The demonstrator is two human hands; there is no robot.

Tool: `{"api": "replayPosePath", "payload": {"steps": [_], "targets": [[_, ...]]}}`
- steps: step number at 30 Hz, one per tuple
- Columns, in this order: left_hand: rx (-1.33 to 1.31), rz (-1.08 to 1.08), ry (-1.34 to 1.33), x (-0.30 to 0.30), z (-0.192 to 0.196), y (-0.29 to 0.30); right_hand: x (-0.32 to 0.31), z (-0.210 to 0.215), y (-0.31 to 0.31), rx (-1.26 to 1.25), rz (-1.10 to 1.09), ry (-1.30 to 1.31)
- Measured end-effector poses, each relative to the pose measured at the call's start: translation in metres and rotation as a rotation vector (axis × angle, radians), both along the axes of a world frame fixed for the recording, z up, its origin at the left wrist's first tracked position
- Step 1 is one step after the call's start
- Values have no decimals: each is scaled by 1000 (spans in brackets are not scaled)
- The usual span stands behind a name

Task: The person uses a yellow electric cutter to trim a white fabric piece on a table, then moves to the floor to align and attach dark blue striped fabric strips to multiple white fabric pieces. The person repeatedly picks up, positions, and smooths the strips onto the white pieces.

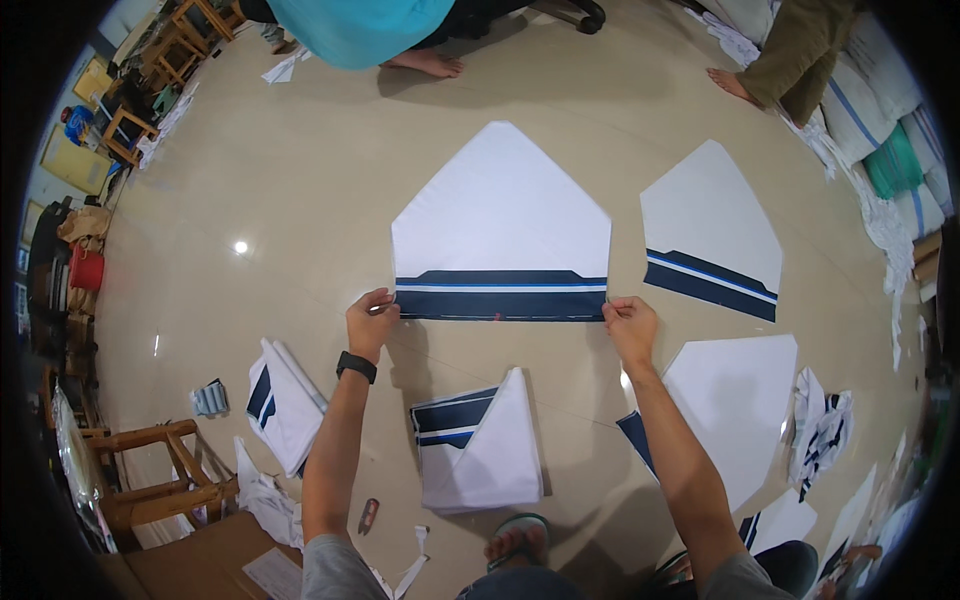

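Between my hands a white fabric panel (500, 210) with a navy, white and blue striped band lies spread, its pointed end away from me. My left hand (373, 320) pinches its near left corner; a dark watch sits on that wrist. The near right corner is pinched in my right hand (632, 325). Below the panel, closer to me, rests a folded white and navy fabric stack (490, 465). A similar cut panel (715, 215) lies to the right, and another white piece (735, 400) is partly behind my right forearm.
Left of my left forearm lies a folded fabric bundle (285, 405), with a small grey-blue bundle (210, 398) beyond. A red cutter-like tool (369, 516) is near my foot. A wooden stool (160, 480) stands at left, crumpled fabric (822, 430) at right. Other people's feet (425, 63) show at the far side.
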State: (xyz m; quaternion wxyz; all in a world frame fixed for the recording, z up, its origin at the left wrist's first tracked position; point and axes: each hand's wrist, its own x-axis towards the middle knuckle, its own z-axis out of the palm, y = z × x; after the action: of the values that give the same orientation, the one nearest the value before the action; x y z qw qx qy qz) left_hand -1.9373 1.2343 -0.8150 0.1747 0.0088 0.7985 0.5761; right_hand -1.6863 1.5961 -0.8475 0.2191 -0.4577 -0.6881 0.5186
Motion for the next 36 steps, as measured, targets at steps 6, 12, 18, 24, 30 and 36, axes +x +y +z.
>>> {"api": "replayPosePath", "payload": {"steps": [6, 12, 18, 24, 30, 36], "targets": [[-21, -6, 33, 0, -6, 1, 2, 6, -1, -4, 3, -31], [-43, -11, 48, -3, -13, -6, 2, 10, -5, 5, 24, -53], [-112, -50, 63, -4, -9, -4, 8, 21, -1, 214, 131, -76], [-208, -91, 222, -26, -25, -38, 101, 93, 144, 645, 377, -383], [-223, -73, 52, -7, -12, -38, 367, 204, 341, 776, 33, -932], [-326, -166, 62, 27, 12, 19, 589, 178, 306, 659, -279, -749]]}}
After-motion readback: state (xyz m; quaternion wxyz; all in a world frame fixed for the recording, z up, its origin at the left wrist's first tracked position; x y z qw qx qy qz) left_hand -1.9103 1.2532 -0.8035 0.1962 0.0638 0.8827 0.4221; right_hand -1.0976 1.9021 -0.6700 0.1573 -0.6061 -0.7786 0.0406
